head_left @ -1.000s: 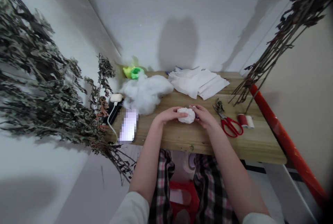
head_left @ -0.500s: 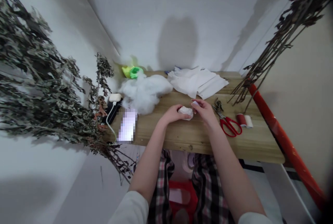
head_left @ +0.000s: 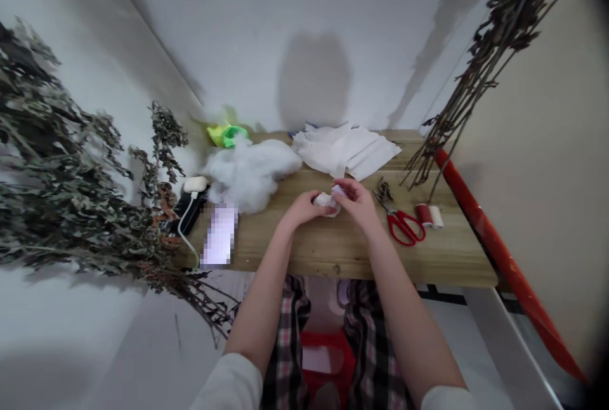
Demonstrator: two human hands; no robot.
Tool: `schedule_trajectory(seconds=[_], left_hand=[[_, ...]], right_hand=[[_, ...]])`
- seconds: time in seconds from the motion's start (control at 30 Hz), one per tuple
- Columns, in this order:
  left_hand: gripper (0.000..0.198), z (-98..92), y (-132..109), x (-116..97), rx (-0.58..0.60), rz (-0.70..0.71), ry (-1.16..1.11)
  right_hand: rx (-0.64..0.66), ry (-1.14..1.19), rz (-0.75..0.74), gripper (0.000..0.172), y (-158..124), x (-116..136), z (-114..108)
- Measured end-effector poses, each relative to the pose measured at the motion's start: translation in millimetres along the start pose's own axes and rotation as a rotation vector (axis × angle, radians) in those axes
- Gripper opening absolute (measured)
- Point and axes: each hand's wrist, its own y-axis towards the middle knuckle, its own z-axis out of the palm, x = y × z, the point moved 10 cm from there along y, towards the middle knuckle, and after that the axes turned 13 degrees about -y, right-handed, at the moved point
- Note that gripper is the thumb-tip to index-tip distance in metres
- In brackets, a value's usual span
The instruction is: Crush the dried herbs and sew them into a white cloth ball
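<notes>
My left hand [head_left: 305, 208] is wrapped round a small white crumpled bundle [head_left: 326, 201], fingers behind it and thumb along the near side. The bundle is held over the middle of the wooden table. Right beside it, my right hand [head_left: 356, 202] pinches a small pale flat piece [head_left: 339, 190] between thumb and fingers; its exact kind is too small to tell. White cloth pieces [head_left: 349, 150] lie just beyond both hands. To the right of my right hand are red-handled scissors [head_left: 405, 227], their blades pointing away toward a small dry twig.
Fluffy white stuffing [head_left: 252, 172] and a yellow-green bag [head_left: 223, 135] are at the back left. A phone [head_left: 219, 235] and a white charger [head_left: 195, 185] on a cord lie left. Thread spools [head_left: 424, 214] stand right. Dried branches [head_left: 95, 200] flank the wooden table [head_left: 304, 251].
The whole view has shifted, so things appear further left. My right hand has come slightly closer to the bundle with the pale piece still pinched. My left hand keeps its hold.
</notes>
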Motion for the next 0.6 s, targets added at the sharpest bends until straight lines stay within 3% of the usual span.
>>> schedule_trajectory(seconds=[0.23, 0.37, 0.6], left_hand=[[0.048, -3.5, 2.4, 1.4, -0.072, 0.030, -0.103], [0.056, 1.1, 4.2, 11.3, -0.045, -0.045, -0.300], [0.056, -2.7, 1.3, 14.7, -0.105, -0.157, -0.592]], right_hand=[[0.038, 0.021, 0.062, 0.035, -6.1, 0.6, 7.5], [0.053, 0.088, 0.110, 0.038, -7.2, -2.2, 8.0], [0.111, 0.180, 0.183, 0.035, -12.1, -9.4, 5.1]])
